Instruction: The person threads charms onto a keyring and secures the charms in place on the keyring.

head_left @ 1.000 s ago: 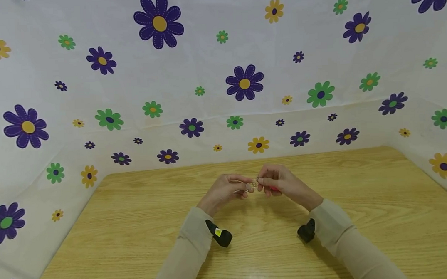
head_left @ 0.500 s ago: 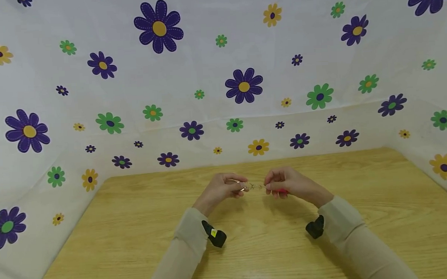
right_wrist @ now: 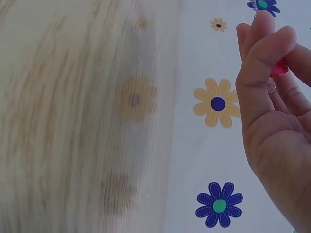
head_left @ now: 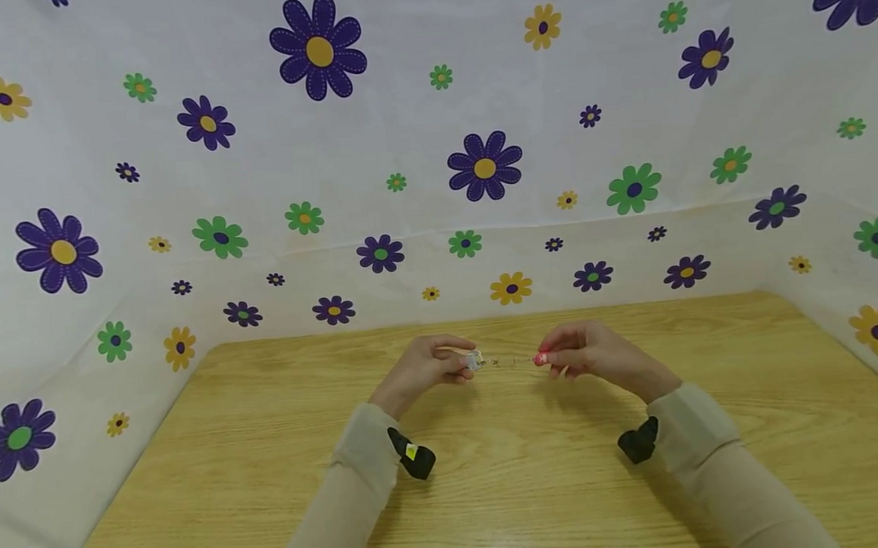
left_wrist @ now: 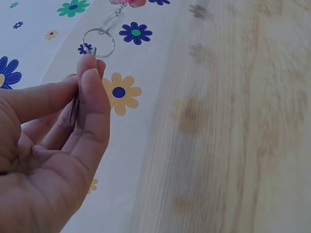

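My left hand (head_left: 431, 366) pinches a flat silver key (left_wrist: 74, 109) between thumb and fingers; the left wrist view shows it edge-on, mostly covered by the fingers. A metal split ring (left_wrist: 98, 42) passes through its end, just past the fingertips. From the ring a thin chain (head_left: 505, 362) runs to the right, stretched nearly level above the table. At its other end my right hand (head_left: 597, 357) pinches a small pink-red charm (head_left: 540, 359) between thumb and fingers. In the right wrist view only a bit of the red charm (right_wrist: 279, 69) shows behind the fingers.
Both hands are over the far half of a light wooden table (head_left: 507, 483). A white cloth (head_left: 403, 128) printed with purple, green and yellow flowers stands as a wall behind and at both sides. Each sleeve cuff carries a black wrist camera (head_left: 415, 455).
The hands have drawn apart, left hand leftward and right hand rightward. The chain between them has come into view and stretched out, and the pink charm now shows at the right fingertips.
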Motion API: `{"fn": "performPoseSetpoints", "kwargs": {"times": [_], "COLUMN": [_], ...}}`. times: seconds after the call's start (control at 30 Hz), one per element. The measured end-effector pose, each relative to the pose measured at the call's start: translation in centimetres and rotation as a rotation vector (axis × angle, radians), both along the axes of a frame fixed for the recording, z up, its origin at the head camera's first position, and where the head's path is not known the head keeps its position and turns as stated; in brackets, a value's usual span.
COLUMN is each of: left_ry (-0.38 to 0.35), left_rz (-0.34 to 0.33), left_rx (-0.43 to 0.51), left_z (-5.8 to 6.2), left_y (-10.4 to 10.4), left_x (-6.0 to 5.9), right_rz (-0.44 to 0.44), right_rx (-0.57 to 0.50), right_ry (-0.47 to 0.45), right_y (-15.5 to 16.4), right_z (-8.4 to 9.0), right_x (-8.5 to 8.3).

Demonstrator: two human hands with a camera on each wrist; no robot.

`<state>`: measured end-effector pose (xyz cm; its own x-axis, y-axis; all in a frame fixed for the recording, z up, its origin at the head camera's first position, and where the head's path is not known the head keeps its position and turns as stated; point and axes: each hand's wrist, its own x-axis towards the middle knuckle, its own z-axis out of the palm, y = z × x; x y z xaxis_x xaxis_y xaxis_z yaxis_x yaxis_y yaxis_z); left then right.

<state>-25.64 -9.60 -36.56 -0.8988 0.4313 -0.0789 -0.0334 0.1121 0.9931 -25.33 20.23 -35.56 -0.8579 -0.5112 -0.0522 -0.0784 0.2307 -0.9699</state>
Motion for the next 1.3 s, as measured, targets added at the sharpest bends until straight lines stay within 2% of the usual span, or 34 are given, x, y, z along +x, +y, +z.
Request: {"fn": "performPoseSetpoints", "kwargs": {"times": [0.3, 0.6, 0.87, 1.03, 1.3], "left_ry": [-0.008, -0.016, -0.025, -0.031, -0.044], "left_rz": [0.033, 0.064, 0.099, 0.123, 0.094], "left_rx": [-0.045, -0.037, -0.074, -0.088, -0.072], "left_z": [0.1, -0.2, -0.8, -0.7, -1.0], "left_y": [-0.2, -0.4, -0.4, -0.3, -0.4], "left_x": [-0.1, -0.7, -1.4, -1.6, -2.2], "right_rz": [-0.005, -0.061, -0.066, -0.083, -0.15], "right_rx": [-0.005, 0.016, 0.005, 0.066, 0.139], "right_ry": [0.0, 0.005, -0.055, -0.064, -0.094], "right_y": [0.6, 0.6, 1.0, 1.1, 0.9], "right_z": [-0.1, 0.4, 0.0, -0.3, -0.8], "right_x": [-0.2, -1.0, -1.2, -1.5, -2.2]}}
